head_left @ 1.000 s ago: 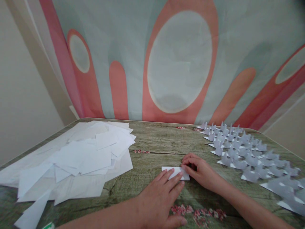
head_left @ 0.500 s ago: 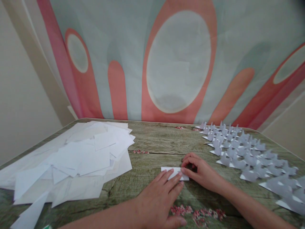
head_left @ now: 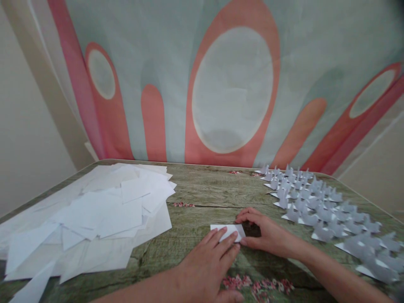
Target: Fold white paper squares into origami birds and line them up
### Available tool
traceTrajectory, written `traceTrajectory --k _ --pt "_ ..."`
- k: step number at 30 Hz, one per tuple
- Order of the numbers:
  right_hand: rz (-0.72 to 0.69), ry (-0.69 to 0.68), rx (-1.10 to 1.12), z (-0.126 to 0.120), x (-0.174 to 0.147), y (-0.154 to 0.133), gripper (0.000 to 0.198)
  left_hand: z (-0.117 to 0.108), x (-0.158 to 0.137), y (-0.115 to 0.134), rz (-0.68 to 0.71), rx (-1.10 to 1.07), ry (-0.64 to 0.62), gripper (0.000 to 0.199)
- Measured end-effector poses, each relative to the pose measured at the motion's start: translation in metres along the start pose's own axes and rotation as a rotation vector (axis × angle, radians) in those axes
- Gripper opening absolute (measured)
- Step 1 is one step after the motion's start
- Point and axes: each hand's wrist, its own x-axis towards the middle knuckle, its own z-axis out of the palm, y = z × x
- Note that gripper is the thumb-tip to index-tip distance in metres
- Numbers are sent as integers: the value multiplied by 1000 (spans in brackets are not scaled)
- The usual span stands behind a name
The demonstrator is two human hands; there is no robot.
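Note:
A small white folded paper strip (head_left: 216, 227) lies on the table in front of me, its right end shaded grey. My left hand (head_left: 210, 259) rests flat over its near side, fingers spread and pressing on the paper. At the strip's right end is my right hand (head_left: 263, 231), with thumb and forefinger apart. The thumb tip touches or nearly touches the near right corner, while the other fingers curl beyond the far edge. My left fingers cover part of the strip.
On the left lies a wide, loose heap of white paper sheets (head_left: 107, 210). Several rows of folded white paper figures (head_left: 318, 202) stand on the right. The wood-patterned table (head_left: 202, 185) carries printed pink flowers, and a patterned curtain (head_left: 175, 126) hangs behind it.
My right thumb and forefinger have spread apart at the strip's right end, where a grey shaded part now shows. My left hand stays on the paper. The view has shifted slightly.

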Motion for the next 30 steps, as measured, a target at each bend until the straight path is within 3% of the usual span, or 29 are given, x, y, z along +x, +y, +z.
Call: traceTrajectory --k 8,30 --pt "-1 63 -1 6 -3 -4 23 0 0 1 -10 -20 -6 71" --pt "-31 87 -75 7 -11 -10 23 -2 2 -6 -74 -16 -3 67"
